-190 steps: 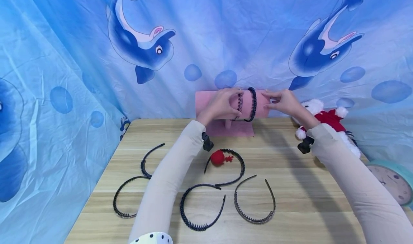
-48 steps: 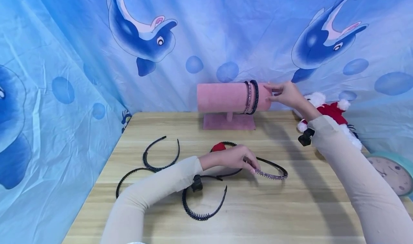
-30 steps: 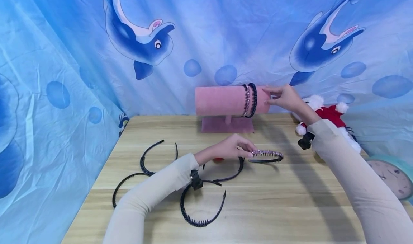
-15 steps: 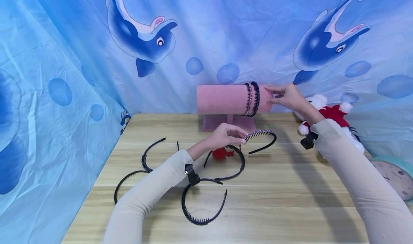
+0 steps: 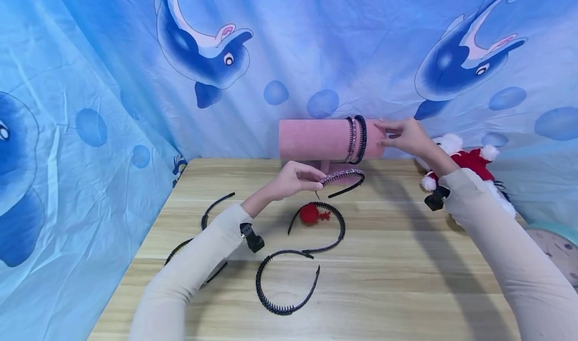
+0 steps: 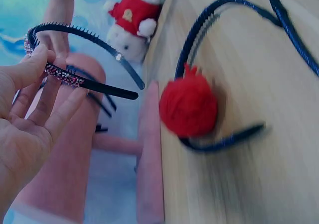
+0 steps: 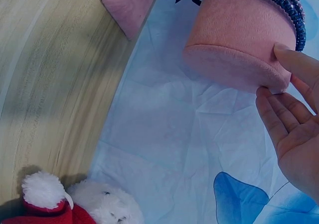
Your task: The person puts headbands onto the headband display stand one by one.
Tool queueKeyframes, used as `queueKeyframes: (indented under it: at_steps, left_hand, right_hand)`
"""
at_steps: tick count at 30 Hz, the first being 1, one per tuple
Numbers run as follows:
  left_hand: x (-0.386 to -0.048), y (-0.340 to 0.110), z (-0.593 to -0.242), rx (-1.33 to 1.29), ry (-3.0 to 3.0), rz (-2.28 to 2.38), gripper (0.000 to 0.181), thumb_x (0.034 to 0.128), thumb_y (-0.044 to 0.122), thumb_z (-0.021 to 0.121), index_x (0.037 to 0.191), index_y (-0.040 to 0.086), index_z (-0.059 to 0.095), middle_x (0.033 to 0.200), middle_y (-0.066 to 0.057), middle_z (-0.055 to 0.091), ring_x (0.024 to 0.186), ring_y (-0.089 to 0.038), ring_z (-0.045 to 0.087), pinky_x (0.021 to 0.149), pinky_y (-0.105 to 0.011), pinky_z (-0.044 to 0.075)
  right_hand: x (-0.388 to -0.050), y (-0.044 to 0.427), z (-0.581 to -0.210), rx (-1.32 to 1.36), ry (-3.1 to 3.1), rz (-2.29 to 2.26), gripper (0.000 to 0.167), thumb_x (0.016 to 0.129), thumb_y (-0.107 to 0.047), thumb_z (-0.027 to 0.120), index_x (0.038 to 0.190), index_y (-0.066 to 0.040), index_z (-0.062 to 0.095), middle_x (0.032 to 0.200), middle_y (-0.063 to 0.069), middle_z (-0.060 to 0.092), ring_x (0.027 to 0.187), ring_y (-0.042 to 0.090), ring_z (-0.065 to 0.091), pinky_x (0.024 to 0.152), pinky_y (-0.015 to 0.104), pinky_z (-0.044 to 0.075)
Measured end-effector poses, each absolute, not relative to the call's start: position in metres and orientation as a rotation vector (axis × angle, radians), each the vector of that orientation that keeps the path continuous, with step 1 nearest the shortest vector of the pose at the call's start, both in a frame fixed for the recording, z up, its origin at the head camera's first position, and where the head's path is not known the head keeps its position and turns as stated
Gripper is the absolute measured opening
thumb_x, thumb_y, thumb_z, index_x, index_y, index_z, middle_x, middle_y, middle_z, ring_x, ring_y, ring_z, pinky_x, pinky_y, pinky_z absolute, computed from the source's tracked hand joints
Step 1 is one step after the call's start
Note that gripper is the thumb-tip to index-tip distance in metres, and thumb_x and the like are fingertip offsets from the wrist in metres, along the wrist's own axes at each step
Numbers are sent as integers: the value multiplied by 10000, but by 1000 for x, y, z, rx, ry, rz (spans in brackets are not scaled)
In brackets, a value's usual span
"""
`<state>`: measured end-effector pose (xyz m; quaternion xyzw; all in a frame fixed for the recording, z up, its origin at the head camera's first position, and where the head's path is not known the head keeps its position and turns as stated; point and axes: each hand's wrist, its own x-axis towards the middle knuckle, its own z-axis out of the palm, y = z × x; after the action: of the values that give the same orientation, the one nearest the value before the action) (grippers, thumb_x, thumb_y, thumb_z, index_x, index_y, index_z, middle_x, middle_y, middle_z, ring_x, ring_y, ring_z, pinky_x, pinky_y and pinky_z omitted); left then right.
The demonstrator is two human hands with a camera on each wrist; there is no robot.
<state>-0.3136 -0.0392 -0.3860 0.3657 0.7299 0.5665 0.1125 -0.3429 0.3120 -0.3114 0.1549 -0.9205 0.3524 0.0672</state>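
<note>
Blue curtain with cartoon dolphins fills the back and left of the frame, and I've got a wood table in front of me. Going left to right: one dark band sits left of center, and another dark band is just below it, both partly covered by my pale left sleeve. That wrist has a black gadget on it.

Lower middle of the frame has a toothed band lying flat, one tip right beside the end of the upper band. A red ball is over at that upper one's left side. Can't really tell if it's attached.

My left hand is near the center, thumb and fingers pinched on one side of a glitter band. It's up in the air in front of the pink stand, teeth pointing down, not on the roll.

Toward the right end of the roll there are a sparkly band and a black band, side by side around it. My right hand has the roll's right end between thumb and fingertips.

Farther right, a white plush in red leans by the curtain, and a clock pokes in at the right edge.
</note>
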Motion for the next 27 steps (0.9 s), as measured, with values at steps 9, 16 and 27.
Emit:
queueKeyframes:
  at_steps: [9,16,27]
  left_hand:
    - [-318,-76,-389,928,2211,1673,270,883,-22,745,1147,-76,720,1039,-171,767,861,-145,737,845,-329,639]
    - [-319,-105,-391,859,2299,1635,273,888,6,753,1152,-58,728,1051,-160,769,858,-89,723,832,-289,632]
    - [-324,-154,-385,756,2383,1613,292,906,28,746,1186,-45,717,1062,-152,762,890,-135,721,842,-317,634]
  right_hand:
    - [-344,314,-311,450,-2786,1087,544,917,-158,773,1424,-106,583,1561,177,433,1280,410,595,732,9,485]
    - [-344,313,-312,435,-2797,1069,551,916,-176,776,1426,-106,579,1559,173,439,1279,404,598,719,19,481]
    - [-342,313,-311,460,-2781,1077,535,913,-138,774,1411,-79,588,1541,188,453,1276,413,598,730,-1,472]
